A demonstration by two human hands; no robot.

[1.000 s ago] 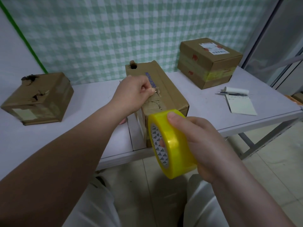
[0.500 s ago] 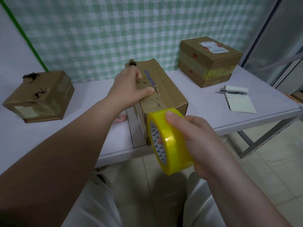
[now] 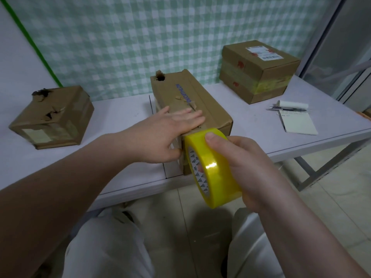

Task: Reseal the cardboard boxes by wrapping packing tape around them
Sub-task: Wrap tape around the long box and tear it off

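Box (image 3: 211, 106) — DECATHLON (blue), left hand (image 3: 165, 135) atop

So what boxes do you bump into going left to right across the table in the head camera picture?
Torn box → long box with the left hand flat on top → box with the white label.

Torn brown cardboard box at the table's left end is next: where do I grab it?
Probably by its two opposite side walls, reaching down from above: the torn brown cardboard box sits flat, its visible sides look whole, while its top is ripped in two places and may give.
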